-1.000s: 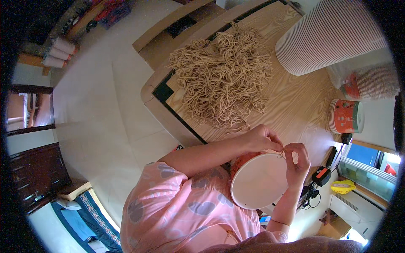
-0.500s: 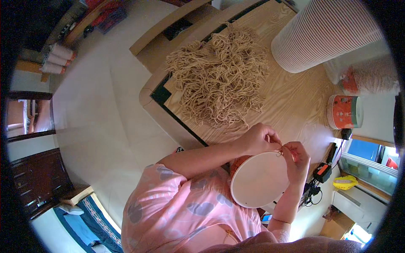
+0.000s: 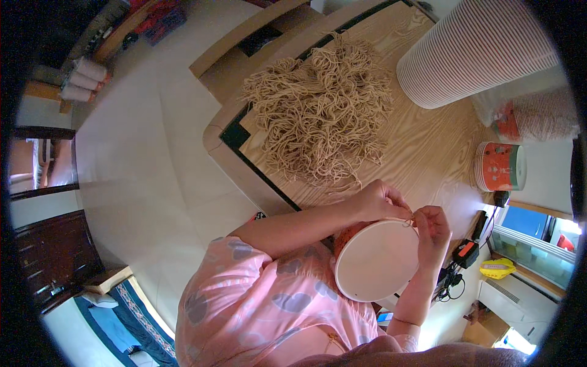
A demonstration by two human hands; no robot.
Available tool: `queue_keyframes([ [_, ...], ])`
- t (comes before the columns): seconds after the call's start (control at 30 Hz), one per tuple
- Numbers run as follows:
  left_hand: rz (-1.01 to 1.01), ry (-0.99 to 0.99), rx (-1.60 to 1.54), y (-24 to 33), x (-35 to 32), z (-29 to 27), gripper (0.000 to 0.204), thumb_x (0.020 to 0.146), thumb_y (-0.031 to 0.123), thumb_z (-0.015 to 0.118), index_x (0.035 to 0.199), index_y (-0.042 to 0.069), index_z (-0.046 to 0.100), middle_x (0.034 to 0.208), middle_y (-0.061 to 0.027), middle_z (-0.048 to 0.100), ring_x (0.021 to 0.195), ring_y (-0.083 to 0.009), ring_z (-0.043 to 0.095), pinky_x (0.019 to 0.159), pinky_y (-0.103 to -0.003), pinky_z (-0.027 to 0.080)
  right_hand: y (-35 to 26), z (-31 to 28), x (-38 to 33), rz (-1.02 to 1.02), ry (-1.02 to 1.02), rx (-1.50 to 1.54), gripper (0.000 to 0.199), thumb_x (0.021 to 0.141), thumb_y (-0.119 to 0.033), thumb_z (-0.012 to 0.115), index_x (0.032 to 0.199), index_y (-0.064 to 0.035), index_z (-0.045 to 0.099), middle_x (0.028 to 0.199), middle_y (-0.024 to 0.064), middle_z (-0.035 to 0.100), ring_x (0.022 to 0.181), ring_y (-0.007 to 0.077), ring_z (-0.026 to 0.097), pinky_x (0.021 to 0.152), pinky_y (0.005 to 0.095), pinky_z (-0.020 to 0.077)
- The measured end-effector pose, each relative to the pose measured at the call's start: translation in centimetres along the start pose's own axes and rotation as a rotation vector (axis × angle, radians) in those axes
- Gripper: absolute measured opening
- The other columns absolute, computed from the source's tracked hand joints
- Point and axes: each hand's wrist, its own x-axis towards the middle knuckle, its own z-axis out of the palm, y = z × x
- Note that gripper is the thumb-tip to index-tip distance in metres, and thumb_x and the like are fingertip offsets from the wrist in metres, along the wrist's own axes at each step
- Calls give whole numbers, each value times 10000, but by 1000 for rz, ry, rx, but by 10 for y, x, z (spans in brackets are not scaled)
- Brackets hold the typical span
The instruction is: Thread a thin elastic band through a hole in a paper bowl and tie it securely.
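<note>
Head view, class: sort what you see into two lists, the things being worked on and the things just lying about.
Being worked on:
left hand
right hand
round white paper bowl with orange outside
short tan string at its rim
heap of tan strings

Lying about:
tall stack of white paper bowls
short stack of orange bowls
yellow tool

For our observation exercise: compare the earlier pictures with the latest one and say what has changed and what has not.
Very little changed. The left hand and right hand stayed pinched together on a bit of string at the rim of the paper bucket. The string pile, the cup stack and the table kept their places.
</note>
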Motion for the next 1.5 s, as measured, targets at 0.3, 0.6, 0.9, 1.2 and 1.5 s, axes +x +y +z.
queue_keyframes([
  [0.3, -90, -1, -128, 4, 2, -2, 216, 709, 204, 766, 828, 34, 705, 722, -48, 667, 626, -81, 589, 561, -215, 469, 0, 0, -1, 6, -29, -97, 35, 840, 5, 568, 868, -9, 553, 781, 13, 577, 725, 73, 536, 688, 204, 437],
  [0.6, -148, -14, -228, -5, 5, -2, 190, 711, 197, 764, 805, 45, 697, 712, -24, 657, 602, -62, 559, 525, -217, 441, -2, 2, -3, -28, -2, -209, 52, 781, 16, 613, 795, -19, 578, 758, 16, 589, 725, 94, 550, 694, 235, 452],
  [0.9, -24, -30, -90, -9, 3, -1, 183, 735, 225, 736, 824, 73, 686, 709, 2, 646, 582, -44, 534, 517, -206, 425, -3, 2, -4, -64, -50, -165, 51, 841, 36, 533, 861, -10, 526, 761, 18, 554, 732, 78, 531, 704, 211, 442],
  [1.2, 37, -23, -63, -10, 3, -2, 175, 735, 256, 749, 792, 101, 692, 659, 39, 625, 546, -7, 486, 483, -204, 383, -2, 2, -4, 20, -30, -42, 62, 822, 30, 560, 841, -20, 530, 766, 36, 575, 725, 110, 571, 702, 247, 475],
  [1.5, -80, -27, -189, 2, 3, 1, 177, 736, 146, 727, 843, 14, 680, 768, -62, 667, 693, -96, 607, 624, -234, 490, -3, -1, -4, -51, -75, -192, 91, 813, 67, 565, 853, -10, 537, 800, 17, 560, 757, 92, 556, 721, 217, 446],
])
